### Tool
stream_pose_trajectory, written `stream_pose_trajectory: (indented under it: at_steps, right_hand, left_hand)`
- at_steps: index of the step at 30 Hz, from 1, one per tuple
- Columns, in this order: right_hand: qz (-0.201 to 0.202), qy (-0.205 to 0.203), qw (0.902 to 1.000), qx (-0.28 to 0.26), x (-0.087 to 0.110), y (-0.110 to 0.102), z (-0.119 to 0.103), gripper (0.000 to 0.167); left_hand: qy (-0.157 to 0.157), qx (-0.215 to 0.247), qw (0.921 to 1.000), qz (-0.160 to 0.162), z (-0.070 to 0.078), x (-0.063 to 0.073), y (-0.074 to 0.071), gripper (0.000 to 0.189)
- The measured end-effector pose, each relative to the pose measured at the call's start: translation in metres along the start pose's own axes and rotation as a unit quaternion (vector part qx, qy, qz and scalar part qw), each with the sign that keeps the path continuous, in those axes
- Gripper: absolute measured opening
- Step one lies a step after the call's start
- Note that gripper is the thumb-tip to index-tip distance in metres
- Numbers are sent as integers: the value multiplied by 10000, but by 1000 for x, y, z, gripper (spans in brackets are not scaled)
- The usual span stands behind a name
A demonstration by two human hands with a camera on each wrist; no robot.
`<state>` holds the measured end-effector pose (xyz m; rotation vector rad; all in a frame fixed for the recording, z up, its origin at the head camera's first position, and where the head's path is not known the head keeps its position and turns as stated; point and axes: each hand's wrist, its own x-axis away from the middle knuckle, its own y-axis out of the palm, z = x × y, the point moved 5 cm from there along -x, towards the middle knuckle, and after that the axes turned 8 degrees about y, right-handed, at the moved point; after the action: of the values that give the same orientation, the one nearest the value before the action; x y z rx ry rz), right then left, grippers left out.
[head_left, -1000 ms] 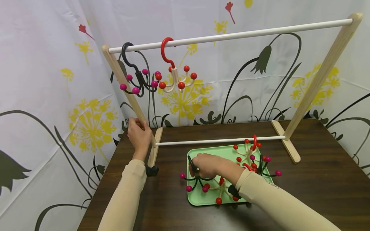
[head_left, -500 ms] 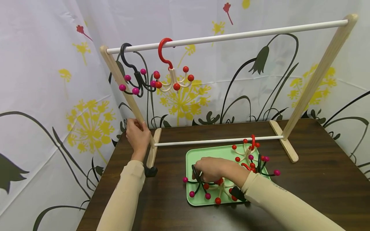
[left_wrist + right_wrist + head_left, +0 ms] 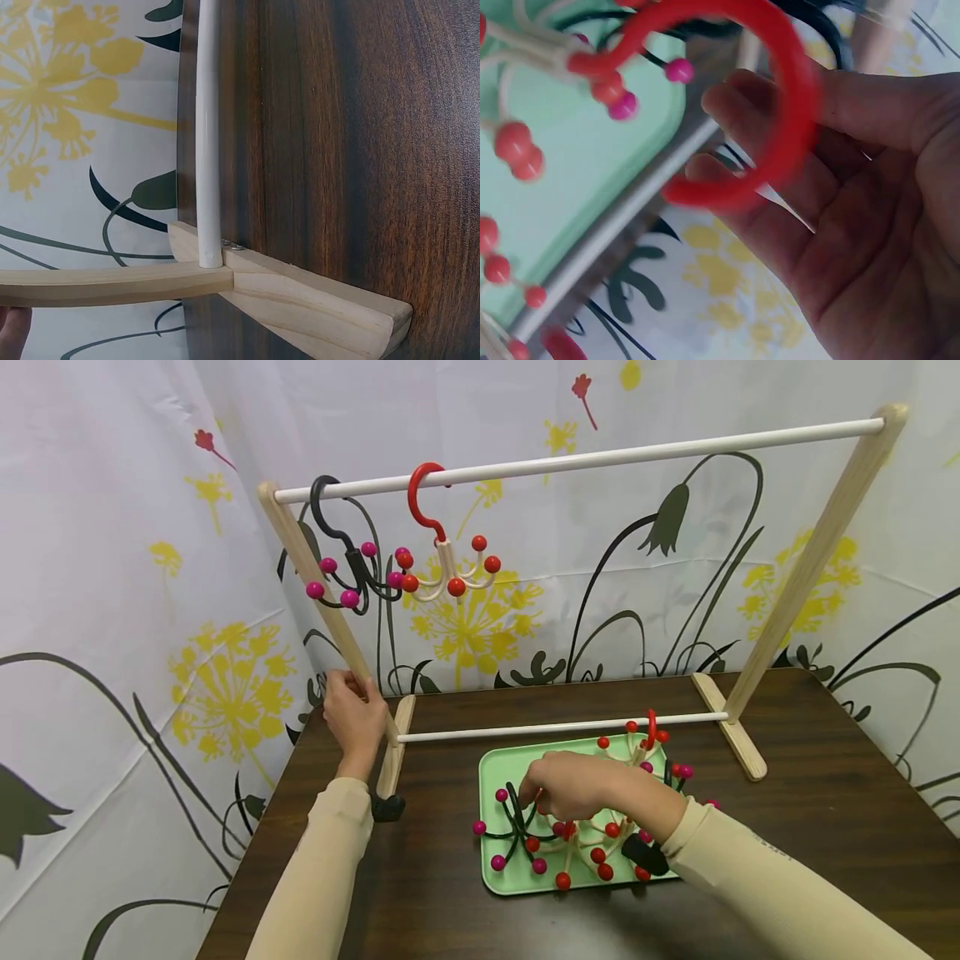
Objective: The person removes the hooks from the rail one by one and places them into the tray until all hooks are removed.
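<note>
Head view: Two hangers are up, a black one (image 3: pixel 358 564) and a red one (image 3: pixel 446 560), both near the left end of the upper bar (image 3: pixel 600 460); most of the bar's length is unused. Several more, black and red, remain on the green tray (image 3: pixel 495 768), some hidden by the right arm, so I cannot count them; on this showing, the larger share is left. The left hand (image 3: pixel 352 710) grips the left post (image 3: pixel 333 622), thumb and fingers curled round it. The right hand (image 3: pixel 577 781) is over the tray, just beside a loose black hanger (image 3: pixel 519 831), fingers bent downward.

Left wrist view: The post meets its foot (image 3: pixel 322 307) and the lower bar (image 3: pixel 208 135); only a fingertip shows, beneath the post.

Right wrist view: The fingers are loosely curved, somewhat apart, apparently holding nothing. A blurred red hook (image 3: pixel 799 112) crosses in front of them; whether they touch, I cannot tell.
</note>
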<state>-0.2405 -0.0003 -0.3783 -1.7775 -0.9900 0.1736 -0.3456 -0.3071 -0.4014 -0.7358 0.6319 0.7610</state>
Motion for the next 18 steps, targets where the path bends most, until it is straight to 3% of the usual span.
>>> stream_pose_trajectory:
  at_steps: [5, 7, 10, 13, 16, 18]
  right_hand:
    - [286, -263, 9992, -95, 17, -34, -8, 28]
    - [631, -572, 9963, -100, 23, -54, -13, 24]
    - [1490, -887, 9848, -73, 27, -92, -22, 19]
    - [2627, -840, 9612, -108, 27, -131, -32, 15]
    - [3753, -568, 9249, -222, 22, -167, -40, 17]
    - [4286, -410, 9014, -463, 15, -185, -43, 21]
  left_hand:
    - [-53, -4, 10000, -41, -3, 1, -3, 21]
    - [-68, 2, 9999, -92, -3, 2, -2, 21]
    - [-71, -6, 9999, -125, -2, 3, 0, 21]
    - [-57, -50, 9999, -78, -2, 2, -1, 21]
    - [-32, -81, 9999, -70, -4, 0, -1, 20]
    - [-34, -111, 9999, -106, -4, -1, -2, 20]
